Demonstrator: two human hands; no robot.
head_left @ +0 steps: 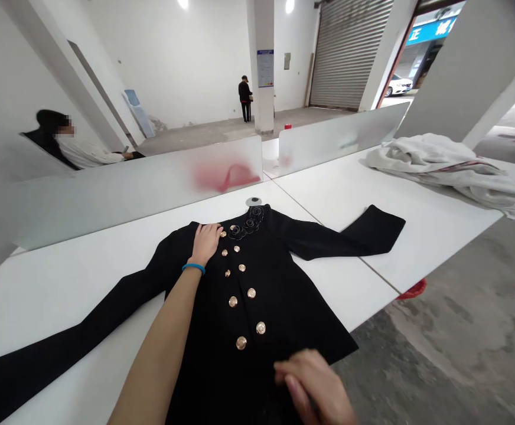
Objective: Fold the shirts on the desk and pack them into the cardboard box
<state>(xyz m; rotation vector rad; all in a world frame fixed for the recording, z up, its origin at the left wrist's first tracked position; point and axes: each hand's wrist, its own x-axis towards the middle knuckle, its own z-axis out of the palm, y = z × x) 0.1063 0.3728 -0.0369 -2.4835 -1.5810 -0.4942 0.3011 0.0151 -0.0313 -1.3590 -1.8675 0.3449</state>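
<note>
A black coat [275, 295] with two rows of gold buttons and a flowered collar lies face up on the white table [62, 283], sleeves spread to both sides. My left hand [205, 242] lies flat on the coat's shoulder beside the collar, fingers stretched out; a blue band circles the wrist. My right hand [315, 386] is at the coat's lower hem near the table's front edge, fingers bent down against the cloth, seemingly pinching it.
A heap of pale cloth [447, 165] lies on the table at the far right. Frosted dividers [120, 189] run along the back. A person sits behind them at left [75, 147]; another stands far off by a pillar [245, 97]. A red bin [412, 289] shows under the table's edge.
</note>
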